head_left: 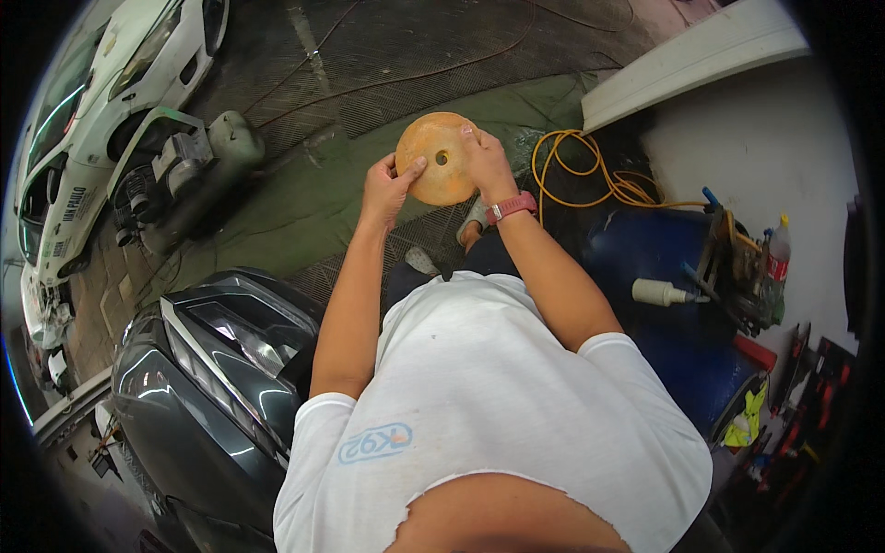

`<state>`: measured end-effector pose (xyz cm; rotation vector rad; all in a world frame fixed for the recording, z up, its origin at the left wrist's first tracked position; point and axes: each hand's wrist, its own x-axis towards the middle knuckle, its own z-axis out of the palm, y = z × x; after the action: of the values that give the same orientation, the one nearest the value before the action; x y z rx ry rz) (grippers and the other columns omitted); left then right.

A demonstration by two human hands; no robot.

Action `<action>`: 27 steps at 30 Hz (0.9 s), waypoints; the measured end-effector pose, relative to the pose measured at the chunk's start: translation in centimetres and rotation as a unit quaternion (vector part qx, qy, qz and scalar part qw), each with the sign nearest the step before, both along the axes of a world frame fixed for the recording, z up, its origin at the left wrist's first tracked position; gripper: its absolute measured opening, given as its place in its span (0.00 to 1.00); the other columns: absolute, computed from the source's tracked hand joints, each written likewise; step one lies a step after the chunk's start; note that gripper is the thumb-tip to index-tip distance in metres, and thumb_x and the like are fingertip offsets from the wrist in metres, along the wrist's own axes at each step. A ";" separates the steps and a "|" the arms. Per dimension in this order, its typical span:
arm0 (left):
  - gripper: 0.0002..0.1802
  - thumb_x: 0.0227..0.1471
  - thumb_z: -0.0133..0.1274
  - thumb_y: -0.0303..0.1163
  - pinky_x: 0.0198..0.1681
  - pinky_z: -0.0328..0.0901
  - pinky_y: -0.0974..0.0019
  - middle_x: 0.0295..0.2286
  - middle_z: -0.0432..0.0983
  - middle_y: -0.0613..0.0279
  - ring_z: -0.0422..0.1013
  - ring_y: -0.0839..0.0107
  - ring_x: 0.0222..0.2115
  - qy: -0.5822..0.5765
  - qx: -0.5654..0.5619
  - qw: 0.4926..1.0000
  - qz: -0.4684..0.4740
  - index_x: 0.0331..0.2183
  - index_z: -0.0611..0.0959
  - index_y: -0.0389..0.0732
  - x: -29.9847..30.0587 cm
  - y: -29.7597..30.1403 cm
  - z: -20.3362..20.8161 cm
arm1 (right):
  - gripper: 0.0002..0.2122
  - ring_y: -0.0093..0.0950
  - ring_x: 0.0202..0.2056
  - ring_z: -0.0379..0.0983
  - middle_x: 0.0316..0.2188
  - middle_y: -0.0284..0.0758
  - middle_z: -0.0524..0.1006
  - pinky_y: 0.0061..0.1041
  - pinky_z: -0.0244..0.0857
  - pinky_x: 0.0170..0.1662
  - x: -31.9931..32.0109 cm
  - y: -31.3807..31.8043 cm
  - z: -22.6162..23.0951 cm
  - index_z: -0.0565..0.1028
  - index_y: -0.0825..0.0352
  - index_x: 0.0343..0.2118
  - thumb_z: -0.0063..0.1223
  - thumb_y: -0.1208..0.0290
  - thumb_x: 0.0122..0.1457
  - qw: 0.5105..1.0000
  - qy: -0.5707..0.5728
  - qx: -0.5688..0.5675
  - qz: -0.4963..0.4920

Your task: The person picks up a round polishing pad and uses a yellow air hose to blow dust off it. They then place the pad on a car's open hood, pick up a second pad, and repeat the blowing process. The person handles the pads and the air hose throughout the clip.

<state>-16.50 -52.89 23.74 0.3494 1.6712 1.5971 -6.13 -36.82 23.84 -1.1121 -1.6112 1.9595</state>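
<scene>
Both hands hold a round, orange-yellow polishing pad [431,189] with a small hole in its middle, up in front of my body. My left hand [385,192] grips its left edge, with the thumb on the face towards me. On the right edge, my right hand [489,164] holds the pad, its thumb near the upper rim; the fingers behind are partly hidden. A red watch [512,207] is on my right wrist. My shoes show on the floor below the pad.
At left are an air compressor [235,147] and a white car [88,175]. Dark grey bodywork with a headlight [244,336] stands close on my left. A yellow hose [553,175] coils ahead right. The blue surface [636,253] at right bears a white bottle [656,292] and tools.
</scene>
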 end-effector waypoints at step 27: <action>0.32 0.69 0.42 0.56 0.56 0.71 0.50 0.53 0.74 0.51 0.73 0.62 0.53 -0.273 0.127 0.947 -0.110 0.59 0.72 0.40 -2.5 31.2 3.1 | 0.15 0.36 0.45 0.80 0.45 0.37 0.83 0.31 0.74 0.47 4.4 25.4 3.7 0.83 0.65 0.45 0.67 0.68 0.55 0.930 0.039 0.362 0.048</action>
<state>-19.03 -21.73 26.85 0.1863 0.9763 1.5607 -1.72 -11.40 27.57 -0.6488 -2.1073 1.2294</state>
